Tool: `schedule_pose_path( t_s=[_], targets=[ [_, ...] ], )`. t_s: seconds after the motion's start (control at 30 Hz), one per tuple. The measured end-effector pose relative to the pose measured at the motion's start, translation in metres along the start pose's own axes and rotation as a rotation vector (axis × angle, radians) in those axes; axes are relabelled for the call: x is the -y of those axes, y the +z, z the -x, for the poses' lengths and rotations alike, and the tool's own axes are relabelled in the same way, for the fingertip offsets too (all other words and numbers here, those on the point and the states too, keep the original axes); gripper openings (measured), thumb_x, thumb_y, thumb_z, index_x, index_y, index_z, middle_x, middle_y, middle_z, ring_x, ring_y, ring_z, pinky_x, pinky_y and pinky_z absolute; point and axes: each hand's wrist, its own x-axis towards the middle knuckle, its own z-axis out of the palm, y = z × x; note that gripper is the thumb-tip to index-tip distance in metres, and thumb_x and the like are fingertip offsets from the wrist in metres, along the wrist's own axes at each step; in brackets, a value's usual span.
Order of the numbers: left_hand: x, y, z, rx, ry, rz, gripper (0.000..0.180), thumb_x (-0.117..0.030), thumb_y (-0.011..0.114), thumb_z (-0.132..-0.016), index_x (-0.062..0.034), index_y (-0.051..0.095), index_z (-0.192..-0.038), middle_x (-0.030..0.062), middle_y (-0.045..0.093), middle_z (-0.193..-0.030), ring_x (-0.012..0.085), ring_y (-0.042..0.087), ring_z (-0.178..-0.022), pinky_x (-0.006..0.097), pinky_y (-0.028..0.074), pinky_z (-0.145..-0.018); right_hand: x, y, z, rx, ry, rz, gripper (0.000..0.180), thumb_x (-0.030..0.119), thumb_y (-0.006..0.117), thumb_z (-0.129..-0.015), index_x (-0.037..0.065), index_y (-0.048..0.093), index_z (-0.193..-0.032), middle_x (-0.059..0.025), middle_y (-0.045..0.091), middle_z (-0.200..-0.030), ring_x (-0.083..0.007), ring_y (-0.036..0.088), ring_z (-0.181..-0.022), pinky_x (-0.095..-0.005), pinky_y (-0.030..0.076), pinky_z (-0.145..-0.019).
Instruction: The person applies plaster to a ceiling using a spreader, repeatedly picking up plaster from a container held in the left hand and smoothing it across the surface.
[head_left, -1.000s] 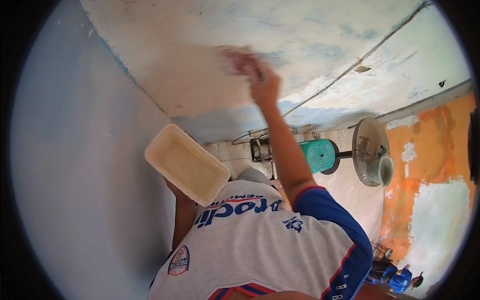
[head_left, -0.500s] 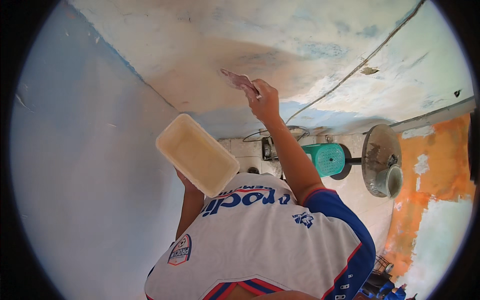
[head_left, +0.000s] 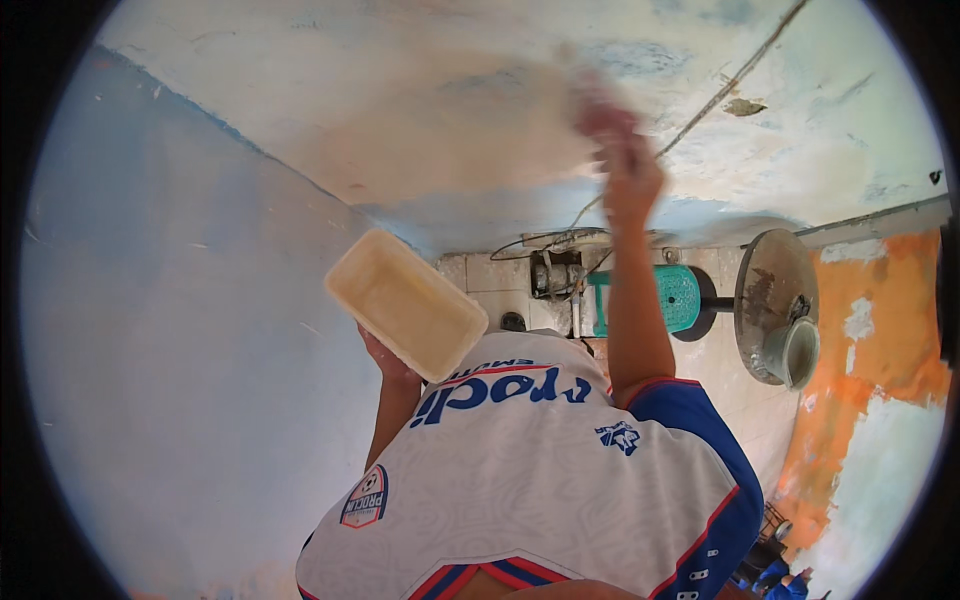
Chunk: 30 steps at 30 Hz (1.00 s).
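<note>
Your white shirt [head_left: 560,470] lies nearest, its front reaching the near edge of the tub [head_left: 357,265]. Left of the tub stands a smooth blue-grey wall [head_left: 180,350]. Beyond the tub rises a second wall [head_left: 430,140], patchy in cream, beige and pale blue; a dark line [head_left: 735,85] crosses it slantwise, far to the tub's right. Pale floor tiles [head_left: 500,275] show just right of the tub, with a dark cable [head_left: 515,245] lying loosely and, farther right, a green stool [head_left: 680,300]. Well to the right of the tub come a stained round table [head_left: 760,285] and a grey bucket [head_left: 775,350] at its near side. Farthest right of the tub is an orange wall [head_left: 895,300] with whitish patches.

Your left hand [head_left: 385,350] has hold of the tub at its near left side; its fingers pass mostly out of sight beneath, so you cannot tell how far they curl. Beyond and right of the tub, your right hand [head_left: 632,185] grips a reddish tool [head_left: 605,110], fingers closed around it. Both are blurred, and whether the tool touches the patchy wall cannot be told.
</note>
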Motion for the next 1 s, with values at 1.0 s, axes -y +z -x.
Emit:
schedule_pose_path(
  t_s=[1.0],
  targets=[
    [-0.003, 0.072, -0.06, 0.269, 0.342, -0.008, 0.075, -0.067, 0.042, -0.098, -0.0147, 0.041, -0.151, 0.0086, 0.052, -0.147, 0.03, 0.053, -0.131, 0.051, 0.047, -0.107, 0.094, -0.043, 0.042, 0.444, -0.074, -0.448, 0.018, -0.004, 0.06, -0.092, -0.007, 0.061, -0.111, -0.0204, 0.071, -0.104, -0.0191, 0.069, -0.077, -0.0281, 0.053, -0.057]
  ],
)
